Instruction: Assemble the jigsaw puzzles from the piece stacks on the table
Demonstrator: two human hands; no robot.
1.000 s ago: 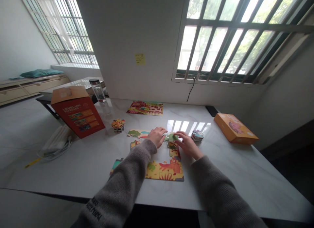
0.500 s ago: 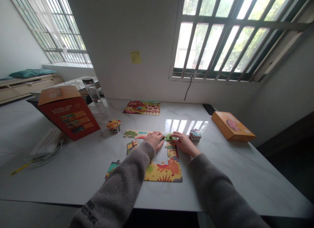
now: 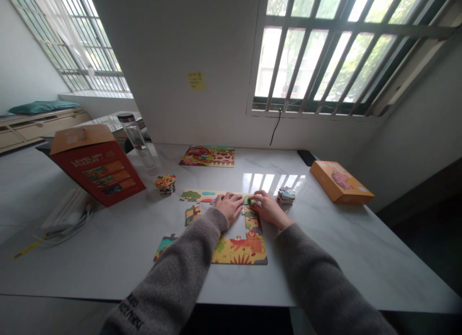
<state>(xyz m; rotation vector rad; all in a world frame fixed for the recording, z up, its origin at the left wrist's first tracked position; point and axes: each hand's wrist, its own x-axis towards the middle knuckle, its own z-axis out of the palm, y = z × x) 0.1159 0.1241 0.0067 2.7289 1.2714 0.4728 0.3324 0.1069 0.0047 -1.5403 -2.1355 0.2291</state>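
A partly joined jigsaw puzzle (image 3: pixel 249 251) lies on the white table, its bottom, right and top edges forming a frame. My left hand (image 3: pixel 229 207) lies palm down over the top edge, its fingers stretched flat on the pieces. At the top right corner my right hand (image 3: pixel 269 209) has thumb and fingers on a green puzzle piece (image 3: pixel 247 199), touching the strip beside it. A loose yellow puzzle piece (image 3: pixel 192 214) sits left of my left wrist. Closer to me, a teal puzzle piece (image 3: pixel 164 246) is partly covered by my left sleeve.
Stacks of puzzle pieces stand at left (image 3: pixel 165 184) and right (image 3: pixel 286 196). Behind is a finished farm puzzle (image 3: pixel 207 156). A red box (image 3: pixel 103 169), a glass bottle (image 3: pixel 133 133) and a power strip (image 3: pixel 67 210) are leftward; an orange box (image 3: pixel 340 182) and phone (image 3: pixel 306 157) are rightward.
My left fingers have slid slightly right, closer to the green puzzle piece, and lie flatter. My right hand stays at the corner. The whole view has shifted a little.
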